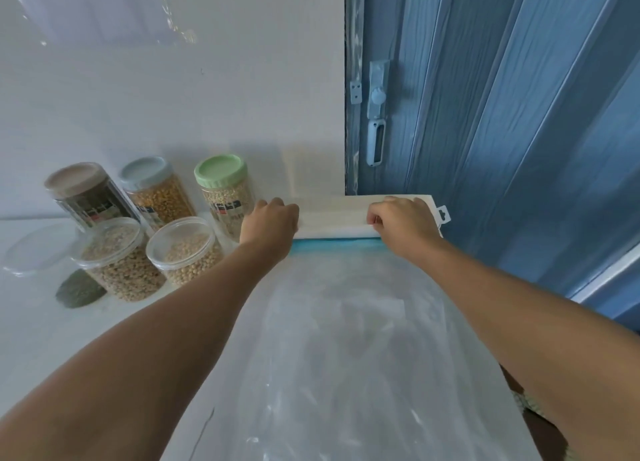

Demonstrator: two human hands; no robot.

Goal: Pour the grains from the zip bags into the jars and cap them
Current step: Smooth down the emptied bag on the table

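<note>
The left hand (270, 223) and right hand (403, 223) pinch with closed fingers the rolled white top of a clear, dusty zip bag (346, 339) with blue seal.

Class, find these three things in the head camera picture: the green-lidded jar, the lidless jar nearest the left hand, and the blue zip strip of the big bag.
green-lidded jar (220, 170), head view, on its lid.
lidless jar (188, 254), head view, on its grains.
blue zip strip (334, 244), head view, mid-strip.

No legible text, brand or number: printed labels stand on the brown-lidded jar (90, 197), the blue-lidded jar (157, 197) and the green-lidded jar (225, 197), but their lettering is too blurred to read.
</note>
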